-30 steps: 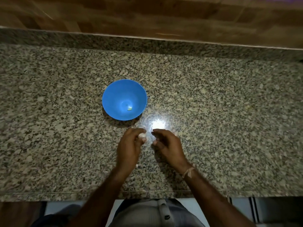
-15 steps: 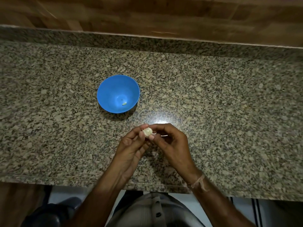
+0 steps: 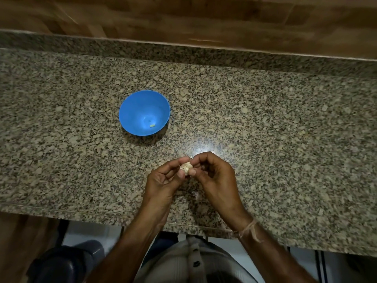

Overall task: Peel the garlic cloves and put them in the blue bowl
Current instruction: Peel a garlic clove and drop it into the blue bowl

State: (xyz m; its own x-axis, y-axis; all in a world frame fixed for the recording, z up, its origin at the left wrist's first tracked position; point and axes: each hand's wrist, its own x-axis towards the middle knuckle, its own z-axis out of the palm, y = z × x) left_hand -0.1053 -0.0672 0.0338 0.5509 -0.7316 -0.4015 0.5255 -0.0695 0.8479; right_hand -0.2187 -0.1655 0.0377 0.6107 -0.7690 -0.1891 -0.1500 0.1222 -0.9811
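Head view: your left hand (image 3: 163,180) and right hand (image 3: 216,176) meet above the near part of the desk (image 3: 285,129), and both pinch one garlic clove (image 3: 186,167) between thumb and fingertips. The remaining fingers of each hand are curled in. The clove looks pale, with rough papery skin on its upper side, so I judge the peeling is under way and not finished. How much skin is left on the hidden side cannot be told.

The blue bowl (image 3: 132,111) stands on the desk, well apart from your hands, farther from you and to your left. One small pale piece (image 3: 152,125) lies at its bottom, probably a clove already peeled.

Against a second ago: then your hands were low at the desk, knuckles up, and the clove sat in your left hand alone, with the right just beside it. Half a second ago both hands had turned up and taken it between them. Now the pinch is tighter and the right thumb lies on the skin. The bowl and its one piece are unchanged, so nothing new has gone in.
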